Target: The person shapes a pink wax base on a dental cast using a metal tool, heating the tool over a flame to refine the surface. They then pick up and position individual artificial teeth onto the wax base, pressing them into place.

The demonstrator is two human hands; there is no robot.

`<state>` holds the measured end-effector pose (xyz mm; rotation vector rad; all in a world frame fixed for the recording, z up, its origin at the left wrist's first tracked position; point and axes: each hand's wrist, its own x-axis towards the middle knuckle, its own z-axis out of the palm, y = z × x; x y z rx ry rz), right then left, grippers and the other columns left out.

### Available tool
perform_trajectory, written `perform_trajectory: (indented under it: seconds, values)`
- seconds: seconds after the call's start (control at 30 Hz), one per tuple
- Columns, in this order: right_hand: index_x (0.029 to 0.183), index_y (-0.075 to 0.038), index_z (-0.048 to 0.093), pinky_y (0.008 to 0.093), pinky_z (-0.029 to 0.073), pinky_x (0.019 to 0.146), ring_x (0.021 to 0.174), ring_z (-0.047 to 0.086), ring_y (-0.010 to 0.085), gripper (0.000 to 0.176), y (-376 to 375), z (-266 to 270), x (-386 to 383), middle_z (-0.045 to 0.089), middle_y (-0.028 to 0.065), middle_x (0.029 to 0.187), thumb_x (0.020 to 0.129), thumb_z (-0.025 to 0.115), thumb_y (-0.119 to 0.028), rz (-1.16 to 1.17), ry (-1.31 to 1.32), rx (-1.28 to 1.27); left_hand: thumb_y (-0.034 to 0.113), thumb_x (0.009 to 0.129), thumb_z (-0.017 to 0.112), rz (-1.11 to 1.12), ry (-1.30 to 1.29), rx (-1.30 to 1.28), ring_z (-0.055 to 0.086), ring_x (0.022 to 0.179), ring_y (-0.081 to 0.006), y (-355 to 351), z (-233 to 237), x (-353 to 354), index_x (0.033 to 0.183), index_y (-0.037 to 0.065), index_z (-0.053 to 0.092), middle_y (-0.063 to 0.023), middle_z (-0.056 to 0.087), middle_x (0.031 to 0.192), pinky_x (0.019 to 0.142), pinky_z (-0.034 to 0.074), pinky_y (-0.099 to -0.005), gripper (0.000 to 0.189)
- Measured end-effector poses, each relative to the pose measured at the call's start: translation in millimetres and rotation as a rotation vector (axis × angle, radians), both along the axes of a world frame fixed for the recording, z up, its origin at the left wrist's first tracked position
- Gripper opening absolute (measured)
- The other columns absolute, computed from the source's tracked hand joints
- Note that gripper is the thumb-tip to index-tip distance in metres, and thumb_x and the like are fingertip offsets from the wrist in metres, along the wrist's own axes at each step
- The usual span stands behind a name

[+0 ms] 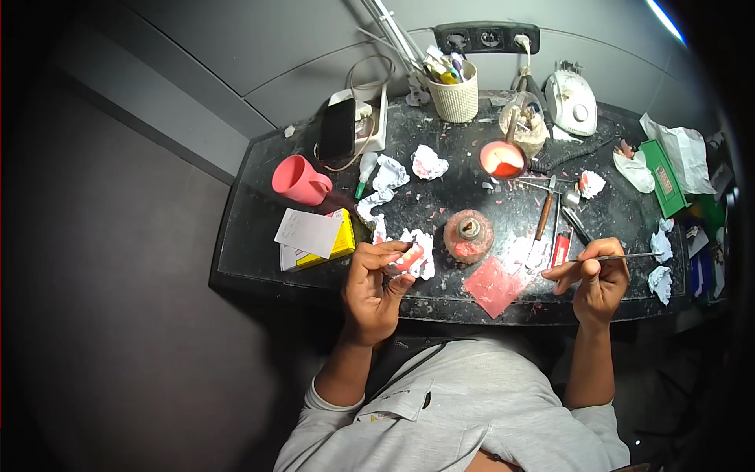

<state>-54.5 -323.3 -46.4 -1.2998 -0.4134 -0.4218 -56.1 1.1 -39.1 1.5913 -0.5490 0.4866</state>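
My left hand (373,295) is closed around a pink denture with pale teeth (409,256), at the near edge of the bench. White lumpy material beside it partly blends with what I hold, and the fingers hide its left side. On the right, my right hand (595,279) pinches a thin metal hand tool (641,256), which lies nearly level across the fingers. Between the hands stand a glass spirit burner (469,242) and a pink wax sheet (495,288). A wooden-handled wax knife (544,216) and a red object (561,249) lie near my right hand.
A pink mug (299,179), yellow box (344,234) and phone (338,130) occupy the left. At the back are a pen cup (454,101), a lit pinkish-red dish (502,160) and a white device (572,104). A green box (663,179) stands right, with crumpled white pieces around.
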Motion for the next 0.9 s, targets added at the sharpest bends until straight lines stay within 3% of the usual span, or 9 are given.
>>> perform_trajectory:
  seconds: [0.07,0.17,0.4,0.57,0.67,0.73,0.9]
  values:
    - [0.101,0.000,0.051,0.0198,0.045,0.040,0.052,0.069,0.0168,0.035,-2.0,3.7,0.8,0.067,0.0116,0.071,0.104,0.063,-0.033,-0.060,0.010,-0.044,0.006,0.096,0.071,0.012,-0.001,-0.017,0.061,0.116,-0.0276,0.6,-0.6,0.8,0.113,-0.003,0.050,-0.0176,0.057,0.116,0.104,0.049,-0.0396,0.028]
    - [0.101,0.000,0.054,0.0171,0.040,0.038,0.051,0.068,0.0148,0.034,-5.2,-2.1,5.6,0.062,0.0063,0.064,0.103,0.065,-0.032,-0.143,-0.027,-0.057,0.007,0.097,0.071,0.020,0.034,-0.039,0.061,0.115,-0.0261,3.2,-1.7,1.0,0.113,-0.003,0.048,-0.0181,0.057,0.118,0.103,0.049,-0.0388,0.029]
    - [0.100,0.001,0.059,0.0179,0.040,0.038,0.051,0.067,0.0143,0.032,-8.8,-9.9,9.1,0.067,0.0091,0.068,0.101,0.066,-0.030,-0.224,-0.058,-0.013,0.007,0.098,0.070,0.010,0.034,-0.052,0.061,0.116,-0.0251,5.9,-0.7,1.4,0.116,-0.002,0.048,-0.0181,0.057,0.119,0.104,0.049,-0.0394,0.029]
    - [0.102,0.003,0.060,0.0269,0.056,0.049,0.058,0.070,0.0182,0.029,-3.9,-12.0,12.4,0.069,0.0123,0.075,0.099,0.070,-0.024,-0.254,-0.109,0.001,0.017,0.096,0.074,0.043,0.006,-0.062,0.064,0.112,-0.0258,3.1,1.2,-0.1,0.113,0.000,0.048,-0.0189,0.060,0.116,0.101,0.051,-0.0390,0.035]
    - [0.103,0.003,0.060,0.0307,0.061,0.055,0.062,0.071,0.0200,0.026,-3.0,-10.5,10.6,0.070,0.0132,0.078,0.099,0.070,-0.020,-0.246,-0.090,0.002,0.019,0.097,0.074,0.006,0.003,-0.095,0.064,0.111,-0.0251,2.7,4.4,-1.4,0.113,0.000,0.048,-0.0181,0.060,0.114,0.100,0.050,-0.0386,0.036]
    - [0.105,0.003,0.059,0.0303,0.061,0.056,0.062,0.071,0.0199,0.025,-3.6,-11.0,11.2,0.071,0.0141,0.081,0.100,0.069,-0.019,-0.245,-0.094,-0.009,0.012,0.098,0.070,-0.097,-0.026,-0.106,0.062,0.114,-0.0270,5.4,4.9,-0.7,0.119,-0.001,0.050,-0.0142,0.055,0.116,0.101,0.051,-0.0404,0.031]
    - [0.110,0.003,0.057,0.0299,0.061,0.058,0.066,0.072,0.0203,0.021,-2.2,-10.7,9.8,0.073,0.0166,0.087,0.103,0.065,-0.015,-0.254,-0.070,-0.028,0.015,0.098,0.071,-0.050,0.013,-0.129,0.064,0.110,-0.0249,6.4,4.6,-2.6,0.118,-0.001,0.050,-0.0160,0.058,0.117,0.100,0.051,-0.0393,0.033]
